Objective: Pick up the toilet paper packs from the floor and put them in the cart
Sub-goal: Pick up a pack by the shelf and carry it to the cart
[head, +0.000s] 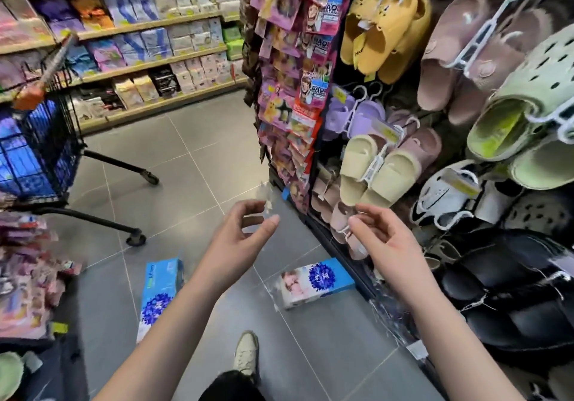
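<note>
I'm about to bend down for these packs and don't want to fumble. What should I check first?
1. Left hand free: ok, holds nothing.
2. Right hand free: ok, holds nothing.
3. Left pack reachable: ok, lies on the floor.
4. Right pack reachable: ok, on floor beside the slipper rack.
5. Room in cart: cannot tell, only blue goods show through its side.

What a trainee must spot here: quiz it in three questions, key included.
1. How many blue-and-white plastic-wrapped toilet paper packs lie on the grey tiled floor?
2. True or false: the left hand or the right hand grips a pack.
3. The black wire cart stands: A) left of both hands; B) right of them; C) out of view.
Key: 1 two; 2 false; 3 A.
</note>
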The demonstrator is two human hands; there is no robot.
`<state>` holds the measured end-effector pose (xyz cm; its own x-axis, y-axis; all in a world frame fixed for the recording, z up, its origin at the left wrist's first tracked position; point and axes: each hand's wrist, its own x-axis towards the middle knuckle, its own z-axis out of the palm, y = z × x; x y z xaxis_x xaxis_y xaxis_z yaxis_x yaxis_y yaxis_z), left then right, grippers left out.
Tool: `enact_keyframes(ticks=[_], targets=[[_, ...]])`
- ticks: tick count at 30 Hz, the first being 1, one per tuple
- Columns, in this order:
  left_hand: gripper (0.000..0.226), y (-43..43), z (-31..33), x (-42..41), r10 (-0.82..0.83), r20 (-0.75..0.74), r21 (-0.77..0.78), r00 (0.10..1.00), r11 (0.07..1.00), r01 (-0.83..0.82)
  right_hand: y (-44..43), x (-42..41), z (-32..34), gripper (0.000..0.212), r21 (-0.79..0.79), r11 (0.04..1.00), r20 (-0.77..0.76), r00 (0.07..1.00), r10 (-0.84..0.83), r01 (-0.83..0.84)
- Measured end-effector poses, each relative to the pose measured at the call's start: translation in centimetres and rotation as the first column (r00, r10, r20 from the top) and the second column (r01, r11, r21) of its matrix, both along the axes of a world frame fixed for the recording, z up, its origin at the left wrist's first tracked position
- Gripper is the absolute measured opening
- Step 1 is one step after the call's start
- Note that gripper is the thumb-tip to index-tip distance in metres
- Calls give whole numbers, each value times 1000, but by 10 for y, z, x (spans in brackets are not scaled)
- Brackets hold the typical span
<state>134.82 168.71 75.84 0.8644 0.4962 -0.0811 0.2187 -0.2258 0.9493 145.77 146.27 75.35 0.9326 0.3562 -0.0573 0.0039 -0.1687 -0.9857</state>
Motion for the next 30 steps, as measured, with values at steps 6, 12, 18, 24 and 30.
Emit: enact_keyframes(ticks=[6, 12, 18, 24, 30], targets=[[41, 77, -43, 65, -48, -85, -41, 995, 998, 44, 64, 49, -20, 31, -101, 993, -48, 997, -64, 58], [51, 101, -104, 110, -50, -228, -103, 972, 994, 27, 82, 89, -65, 29, -156, 984, -147, 983, -107, 84], [56, 95, -225, 144, 120, -395, -213, 911, 952, -218, 112, 137, -190, 36, -200, 980, -304, 950, -74, 12], [73, 73, -435, 168, 156, -569, -228, 807, 913, -337, 118, 173, -388, 25, -287, 957, -351, 935, -55, -52], [83, 51, -623, 178, 94, -718, -178, 689, 933, -312, 104, 195, -551, 21, -357, 934, -353, 929, -106, -29]])
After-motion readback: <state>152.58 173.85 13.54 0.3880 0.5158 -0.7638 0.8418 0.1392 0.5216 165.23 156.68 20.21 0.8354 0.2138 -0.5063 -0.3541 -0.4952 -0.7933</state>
